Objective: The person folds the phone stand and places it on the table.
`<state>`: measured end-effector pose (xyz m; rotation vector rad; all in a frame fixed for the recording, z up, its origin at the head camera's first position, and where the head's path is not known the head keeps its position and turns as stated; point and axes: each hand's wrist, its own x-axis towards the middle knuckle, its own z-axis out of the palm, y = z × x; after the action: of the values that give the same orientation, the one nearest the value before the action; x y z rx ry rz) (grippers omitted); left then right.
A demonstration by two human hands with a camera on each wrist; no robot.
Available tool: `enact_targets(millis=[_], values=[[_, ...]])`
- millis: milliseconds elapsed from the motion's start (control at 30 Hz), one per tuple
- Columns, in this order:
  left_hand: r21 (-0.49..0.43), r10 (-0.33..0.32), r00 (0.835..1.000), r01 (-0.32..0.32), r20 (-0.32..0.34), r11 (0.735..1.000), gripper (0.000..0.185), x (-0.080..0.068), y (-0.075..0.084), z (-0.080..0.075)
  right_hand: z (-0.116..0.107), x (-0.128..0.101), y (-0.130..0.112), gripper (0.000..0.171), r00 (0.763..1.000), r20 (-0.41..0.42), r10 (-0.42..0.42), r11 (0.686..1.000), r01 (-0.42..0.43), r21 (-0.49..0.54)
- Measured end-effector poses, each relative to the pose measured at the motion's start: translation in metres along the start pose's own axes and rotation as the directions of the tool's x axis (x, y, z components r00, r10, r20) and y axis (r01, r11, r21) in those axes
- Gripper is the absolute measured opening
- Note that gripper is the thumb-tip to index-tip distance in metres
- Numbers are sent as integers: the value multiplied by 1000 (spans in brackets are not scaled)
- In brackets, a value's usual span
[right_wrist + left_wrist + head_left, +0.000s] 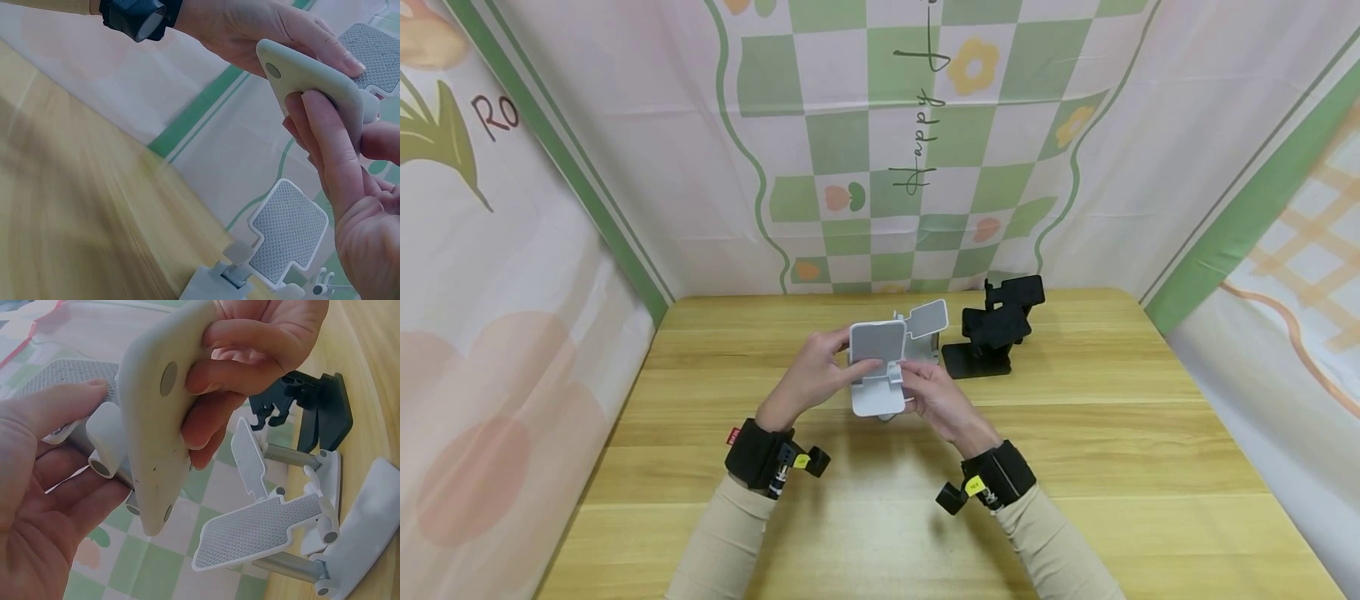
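Observation:
A white folding phone stand [877, 396] with a grey textured pad [78, 370] is held up over the table between both hands. My left hand [814, 377] grips it at the pad end, thumb pressed on the pad and fingers behind. At the flat base [142, 434], which has round grey feet, my right hand [942, 402] holds on, its fingers curled over the underside. Behind it more white phone stands [259, 532] stand on the table, pads folded out.
Black phone stands [995, 329] stand just right of the white ones, near the back edge of the wooden table [1150, 450]. A patterned cloth [895, 150] hangs behind the table, and cloth also covers both sides.

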<state>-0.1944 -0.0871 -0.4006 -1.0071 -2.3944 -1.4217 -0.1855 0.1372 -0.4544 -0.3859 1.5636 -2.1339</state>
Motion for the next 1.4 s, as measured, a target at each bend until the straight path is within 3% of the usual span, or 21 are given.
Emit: enact_targets(millis=[267,1400], values=[[46,62,997,-61,-39,997,40,1,-4,2,5,1,2,50,1000,-12,-1,1000,1,-10],[143,103,986,-84,-128,986,30,0,-10,7,7,4,6,50,1000,-14,24,1000,-24,-5]])
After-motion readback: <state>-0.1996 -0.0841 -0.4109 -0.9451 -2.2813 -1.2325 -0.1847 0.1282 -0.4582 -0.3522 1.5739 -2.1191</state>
